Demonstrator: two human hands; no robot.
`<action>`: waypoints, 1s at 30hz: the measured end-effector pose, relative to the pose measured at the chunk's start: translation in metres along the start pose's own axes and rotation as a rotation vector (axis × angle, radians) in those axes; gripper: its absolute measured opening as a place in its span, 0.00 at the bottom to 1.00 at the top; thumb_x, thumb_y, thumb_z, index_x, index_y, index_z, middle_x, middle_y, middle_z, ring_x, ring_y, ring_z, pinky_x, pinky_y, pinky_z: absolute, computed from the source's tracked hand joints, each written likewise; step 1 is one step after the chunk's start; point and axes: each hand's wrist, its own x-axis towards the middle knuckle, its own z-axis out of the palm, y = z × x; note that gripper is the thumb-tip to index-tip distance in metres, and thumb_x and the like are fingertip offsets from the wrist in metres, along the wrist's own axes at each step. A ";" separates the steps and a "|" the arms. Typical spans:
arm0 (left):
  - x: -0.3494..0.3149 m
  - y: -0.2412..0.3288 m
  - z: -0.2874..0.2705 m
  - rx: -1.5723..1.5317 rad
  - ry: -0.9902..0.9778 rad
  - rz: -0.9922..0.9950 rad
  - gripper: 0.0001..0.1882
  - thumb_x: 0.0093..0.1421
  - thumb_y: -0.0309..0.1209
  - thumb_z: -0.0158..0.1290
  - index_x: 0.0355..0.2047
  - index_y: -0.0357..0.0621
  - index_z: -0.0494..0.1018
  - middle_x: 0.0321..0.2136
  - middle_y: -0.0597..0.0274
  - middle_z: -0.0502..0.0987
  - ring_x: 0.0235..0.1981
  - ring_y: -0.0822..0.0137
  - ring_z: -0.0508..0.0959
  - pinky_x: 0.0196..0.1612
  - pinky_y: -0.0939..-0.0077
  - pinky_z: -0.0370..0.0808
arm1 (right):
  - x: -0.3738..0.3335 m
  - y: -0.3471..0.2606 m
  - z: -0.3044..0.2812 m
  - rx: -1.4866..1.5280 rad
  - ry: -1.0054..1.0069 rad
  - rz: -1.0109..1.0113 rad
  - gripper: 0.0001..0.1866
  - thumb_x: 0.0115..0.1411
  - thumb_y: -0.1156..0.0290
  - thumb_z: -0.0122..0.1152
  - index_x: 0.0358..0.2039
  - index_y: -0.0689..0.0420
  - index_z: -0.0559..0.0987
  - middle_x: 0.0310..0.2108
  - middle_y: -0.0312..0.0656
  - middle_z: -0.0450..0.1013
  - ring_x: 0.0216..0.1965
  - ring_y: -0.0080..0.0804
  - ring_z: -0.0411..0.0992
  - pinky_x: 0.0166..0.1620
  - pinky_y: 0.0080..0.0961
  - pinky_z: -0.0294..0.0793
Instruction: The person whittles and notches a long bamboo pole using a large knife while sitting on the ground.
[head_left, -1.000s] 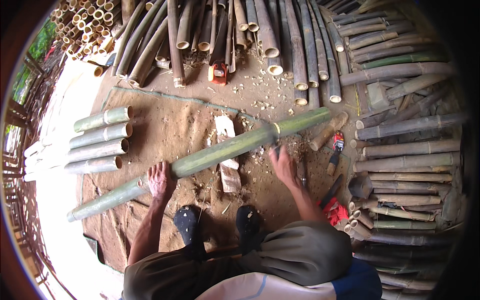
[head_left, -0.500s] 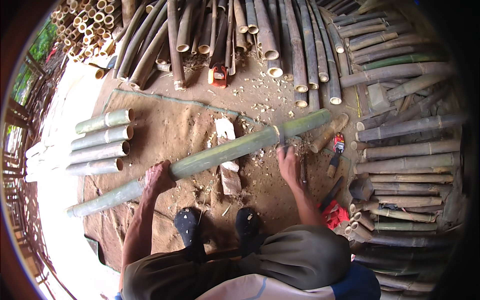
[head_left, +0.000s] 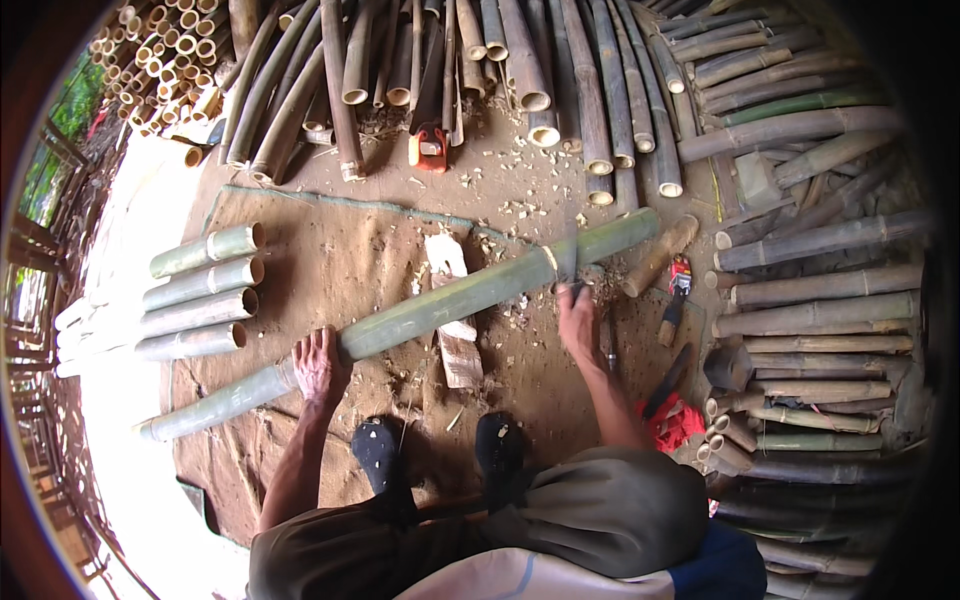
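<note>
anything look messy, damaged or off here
Yes, somewhat: pale chips lie strewn across the ground beyond the green bamboo pole instead of gathered, and the wooden block beneath it looks rough and hacked at its far end. The brown mat is wrinkled too.

The green bamboo pole (head_left: pixel 450 302) is looking smooth, faintly glossy; the brown mat (head_left: pixel 330 262) (seemingly rough cloth) is appearing matt.
</note>
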 end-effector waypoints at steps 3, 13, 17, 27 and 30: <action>0.002 -0.018 -0.013 -0.014 -0.134 -0.077 0.14 0.54 0.29 0.60 0.40 0.45 0.73 0.36 0.52 0.78 0.41 0.47 0.78 0.51 0.50 0.72 | -0.016 -0.023 -0.002 -0.209 -0.259 -0.267 0.29 0.76 0.46 0.49 0.53 0.64 0.69 0.23 0.45 0.78 0.19 0.41 0.77 0.20 0.38 0.76; 0.044 -0.006 -0.043 -0.182 -0.555 -0.177 0.27 0.39 0.34 0.72 0.42 0.45 0.76 0.40 0.51 0.83 0.44 0.45 0.83 0.48 0.50 0.79 | -0.015 -0.019 -0.019 -0.239 -0.065 -0.021 0.24 0.74 0.48 0.53 0.50 0.58 0.71 0.31 0.57 0.81 0.32 0.59 0.82 0.33 0.51 0.78; 0.052 -0.013 -0.047 -0.134 -0.658 -0.204 0.30 0.37 0.36 0.74 0.43 0.46 0.78 0.40 0.50 0.85 0.43 0.45 0.85 0.47 0.51 0.82 | -0.017 -0.027 -0.020 -0.089 -0.236 -0.015 0.22 0.74 0.49 0.54 0.47 0.58 0.71 0.31 0.59 0.80 0.31 0.60 0.81 0.32 0.53 0.77; 0.021 -0.009 -0.036 -0.123 -0.317 -0.074 0.32 0.38 0.33 0.72 0.48 0.49 0.76 0.43 0.54 0.79 0.48 0.49 0.79 0.55 0.53 0.74 | -0.020 -0.011 -0.001 -0.107 -0.054 -0.052 0.26 0.74 0.48 0.54 0.50 0.63 0.72 0.31 0.60 0.80 0.32 0.62 0.81 0.33 0.53 0.78; 0.002 -0.006 -0.011 0.075 -0.055 -0.095 0.29 0.43 0.32 0.68 0.48 0.46 0.74 0.42 0.53 0.79 0.48 0.49 0.79 0.56 0.54 0.72 | -0.017 0.000 0.009 -0.068 0.040 0.011 0.26 0.73 0.48 0.56 0.52 0.61 0.71 0.30 0.59 0.81 0.32 0.64 0.81 0.33 0.52 0.79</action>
